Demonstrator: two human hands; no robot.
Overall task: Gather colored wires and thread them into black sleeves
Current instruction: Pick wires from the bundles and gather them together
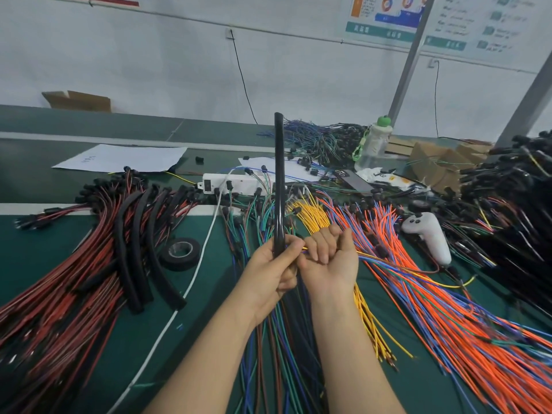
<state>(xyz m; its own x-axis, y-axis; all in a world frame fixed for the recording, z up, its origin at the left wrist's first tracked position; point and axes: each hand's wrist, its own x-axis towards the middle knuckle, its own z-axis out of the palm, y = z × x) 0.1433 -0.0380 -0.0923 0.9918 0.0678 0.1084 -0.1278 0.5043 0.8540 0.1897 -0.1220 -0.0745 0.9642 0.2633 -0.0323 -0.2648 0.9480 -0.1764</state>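
Hands first, nearest me over the green table (143, 348): my left hand (268, 273) is wrapped round the lower end of the black sleeve (279, 180), fingers curled firmly on it. My right hand (328, 255) sits just right of the sleeve, knuckles touching the left, fist closed on the gathered wires (378, 261). The sleeve stands nearly upright out of my left fist, its long axis running up and away from me. The gathered wires trail out flat to the right of it, so they lie across that axis, not along it. The sleeve's lower mouth is buried in my left palm and the wire tips are hidden behind my right fingers. I cannot tell whether any tip has entered. My judgement is that the next move turns on swinging the wire ends round until they point up the sleeve's bore. The right hand would do the feeding, since it is the one beside the mouth. Left of the sleeve and a little beyond lies a tape roll (179, 253). Right of it, the yellow wires (310, 216) and then the orange wires (418, 294) fan out. Behind the sleeve sits a white power strip (239, 182), and farther back to its right stands a bottle (375, 144).
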